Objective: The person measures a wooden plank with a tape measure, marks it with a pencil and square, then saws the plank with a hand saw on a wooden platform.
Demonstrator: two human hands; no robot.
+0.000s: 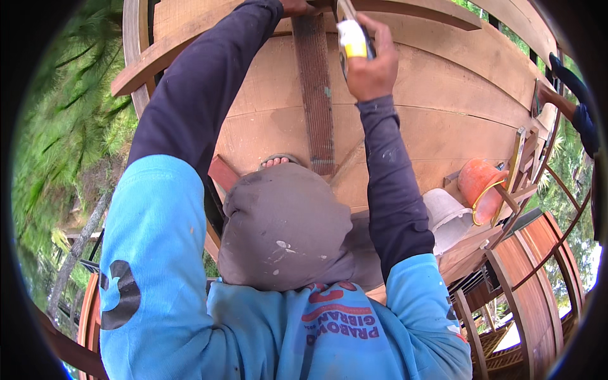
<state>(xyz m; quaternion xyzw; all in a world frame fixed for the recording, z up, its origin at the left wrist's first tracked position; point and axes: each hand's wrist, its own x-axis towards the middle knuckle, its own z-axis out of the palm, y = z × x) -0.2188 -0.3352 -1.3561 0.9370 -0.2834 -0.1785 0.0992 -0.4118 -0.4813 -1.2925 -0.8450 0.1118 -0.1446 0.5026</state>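
My right hand (375,68) is closed around a hand tool (351,39) with a white and yellow band and a narrow metallic part pointing up. Its exact kind I cannot make out. At the top edge my left hand (299,7) reaches to the upper end of a dark ridged plank (312,95); its fingers are mostly cut off by the frame. The plank runs down across light brown boards (259,88). Beside the right hand, a curved wooden strip (421,9) crosses the top of those boards.
An orange bucket (479,183) and a whitish bucket (448,214) lie tipped at the right, among wood offcuts (519,155). Another person's hand (544,95) touches the boards at the far right. My sandalled foot (277,161) stands left of the plank.
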